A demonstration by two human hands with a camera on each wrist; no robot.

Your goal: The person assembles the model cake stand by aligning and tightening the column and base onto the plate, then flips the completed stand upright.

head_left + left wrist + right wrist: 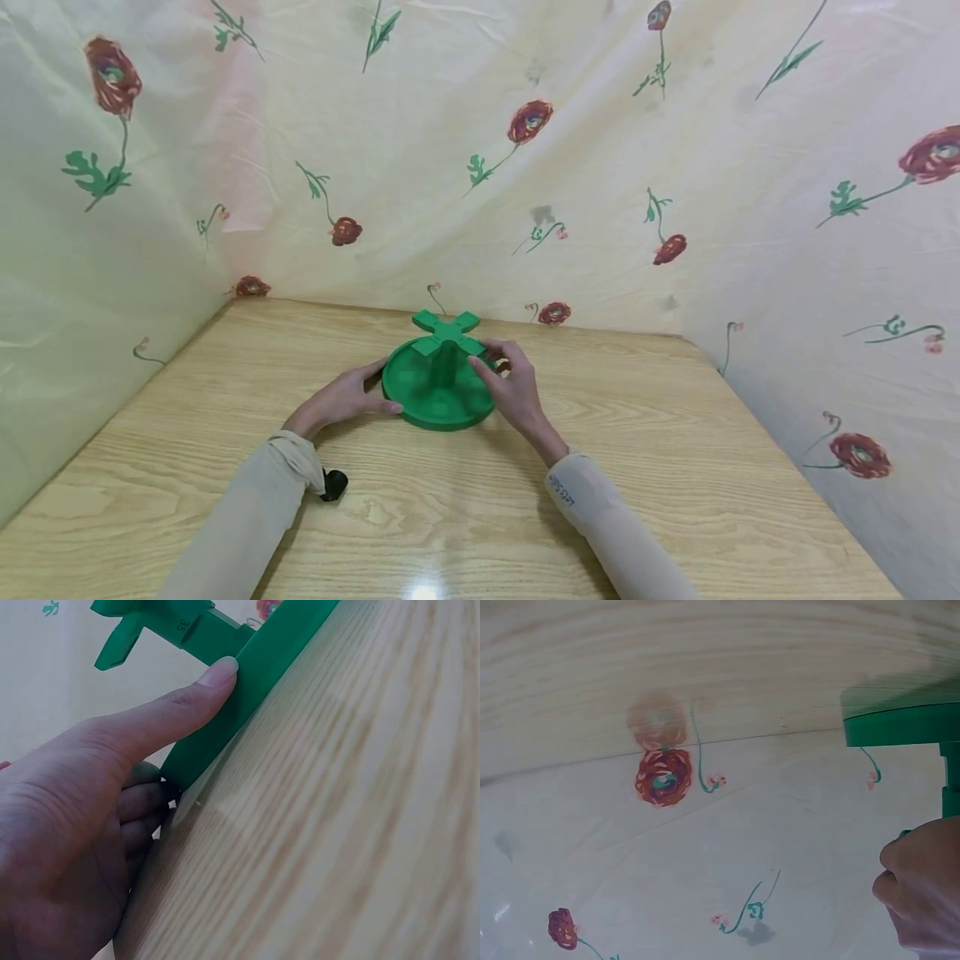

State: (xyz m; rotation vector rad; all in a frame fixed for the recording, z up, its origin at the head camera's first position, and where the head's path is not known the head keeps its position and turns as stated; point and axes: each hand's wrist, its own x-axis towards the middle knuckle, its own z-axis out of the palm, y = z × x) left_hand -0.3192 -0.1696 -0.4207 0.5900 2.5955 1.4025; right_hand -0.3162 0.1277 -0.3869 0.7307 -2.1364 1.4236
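A green stand point(420, 408) rests upright on the table, with a round rimmed base, a central post and a cross-shaped top point(447, 332). My left hand point(348, 396) grips the base's left edge. In the left wrist view its thumb point(219, 673) lies on the rim, and the other fingers are partly hidden behind it. At the stand's right side, my right hand point(517, 387) pinches the near right arm of the cross with curled fingers. The right wrist view shows the knuckles point(922, 885) below the base point(900, 726); the fingertips are hidden there.
The wooden table point(675, 467) extends around the stand. A pale sheet with printed flowers point(600, 167) hangs behind the table and along both sides. A small black object point(333, 485) sits by the left sleeve's cuff.
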